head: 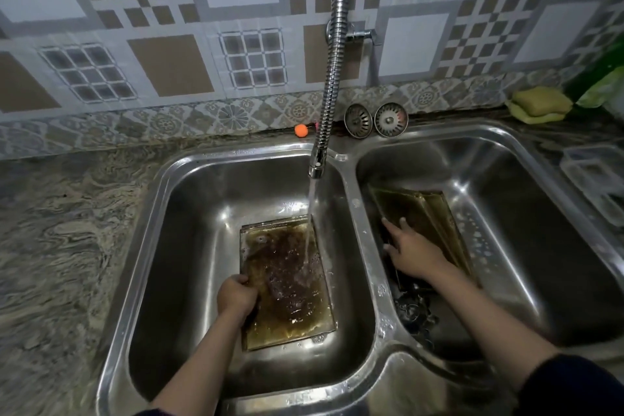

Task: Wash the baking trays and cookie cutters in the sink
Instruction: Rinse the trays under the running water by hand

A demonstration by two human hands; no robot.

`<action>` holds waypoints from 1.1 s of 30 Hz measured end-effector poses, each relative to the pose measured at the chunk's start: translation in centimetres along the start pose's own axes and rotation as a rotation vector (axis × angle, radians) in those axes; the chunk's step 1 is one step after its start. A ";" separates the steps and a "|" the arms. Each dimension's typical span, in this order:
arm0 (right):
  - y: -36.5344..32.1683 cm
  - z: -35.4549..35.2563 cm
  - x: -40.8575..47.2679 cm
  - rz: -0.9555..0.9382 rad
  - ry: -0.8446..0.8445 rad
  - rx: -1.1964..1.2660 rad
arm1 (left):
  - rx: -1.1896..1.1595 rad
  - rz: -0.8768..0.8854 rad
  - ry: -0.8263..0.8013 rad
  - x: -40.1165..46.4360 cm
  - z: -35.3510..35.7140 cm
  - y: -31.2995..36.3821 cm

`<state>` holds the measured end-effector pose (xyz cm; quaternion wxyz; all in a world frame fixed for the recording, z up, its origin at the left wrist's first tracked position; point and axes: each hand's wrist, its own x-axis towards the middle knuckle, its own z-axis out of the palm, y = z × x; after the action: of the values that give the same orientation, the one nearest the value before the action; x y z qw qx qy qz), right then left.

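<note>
A brown-stained baking tray (287,280) lies in the left basin of a steel double sink (351,186), under water running from the flexible tap (317,165). My left hand (236,295) is closed on the tray's left edge. In the right basin a stack of stained trays (429,213) leans against the left wall. My right hand (410,246) rests on that stack with fingers spread; whether it grips a tray is unclear. Dark cookie cutters (413,311) lie on the right basin's floor, near my right forearm.
Two metal sink strainers (374,120) lean against the wall behind the sink, next to a small orange ball (301,130). A yellow-green sponge (538,103) sits at the back right, a clear plastic container (597,176) on the right. Marbled stone counter (67,230) stretches left.
</note>
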<state>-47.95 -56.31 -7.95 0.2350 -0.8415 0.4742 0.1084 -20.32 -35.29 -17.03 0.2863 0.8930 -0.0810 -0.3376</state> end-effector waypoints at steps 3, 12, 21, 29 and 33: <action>-0.5 -0.2 -0.3 0.035 0.032 0.174 | 0.074 0.085 0.078 -3.7 -1.1 2.0; -3.0 -1.9 -5.9 -0.076 0.427 0.543 | 0.133 0.310 0.130 -6.0 -2.4 3.8; -9.7 0.1 -8.6 -0.432 0.403 0.624 | -0.196 0.428 0.205 -9.4 -2.7 6.0; -14.1 -2.3 -6.9 -0.496 0.029 -0.008 | -0.459 0.468 0.256 -11.4 -4.9 9.7; -14.7 -4.5 -5.4 -0.319 -0.036 -0.166 | -0.546 0.419 0.198 -11.8 -4.7 10.2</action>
<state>-38.52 -48.03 2.46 0.1873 -0.9206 0.3196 0.1236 -25.77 -37.55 -1.83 0.5837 0.7761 -0.1411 -0.1924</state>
